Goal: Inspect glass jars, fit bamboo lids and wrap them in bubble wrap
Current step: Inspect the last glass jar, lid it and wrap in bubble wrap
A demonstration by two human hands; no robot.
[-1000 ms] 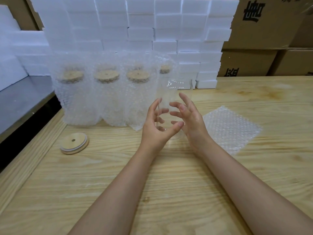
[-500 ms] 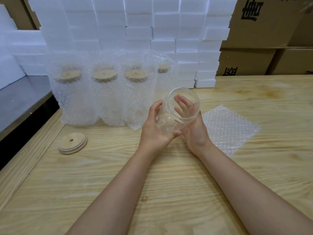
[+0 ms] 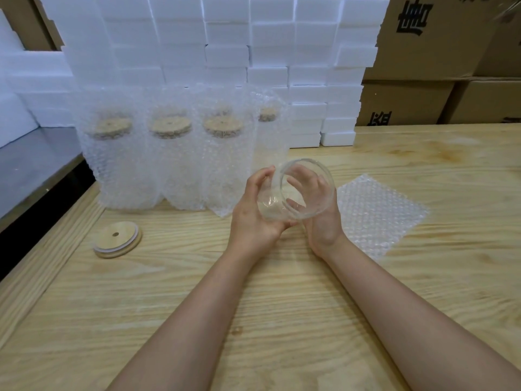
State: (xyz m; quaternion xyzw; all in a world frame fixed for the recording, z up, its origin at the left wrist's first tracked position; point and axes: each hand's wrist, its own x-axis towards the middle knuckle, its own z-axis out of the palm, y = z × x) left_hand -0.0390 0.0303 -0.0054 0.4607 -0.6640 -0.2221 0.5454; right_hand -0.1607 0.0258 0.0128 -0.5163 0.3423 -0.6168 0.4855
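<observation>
Two hands hold the glass jar (image 3: 296,193) over the bench (image 3: 282,306), its mouth tipped toward the camera: left hand (image 3: 253,213) curled round the base, right hand (image 3: 321,221) cupping the far wall. I'd turn it slowly, checking rim and base for chips. Bamboo lid (image 3: 117,239) lies to the left, bubble wrap sheet (image 3: 377,213) to the right, wrapped jars (image 3: 174,153) behind, then foam blocks (image 3: 225,38) and cardboard boxes (image 3: 423,38)

I count at least 4 wrapped jars (image 3: 172,165), 1 bare jar (image 3: 282,204), 1 loose lid (image 3: 117,239), 1 wrap sheet (image 3: 377,215).
</observation>
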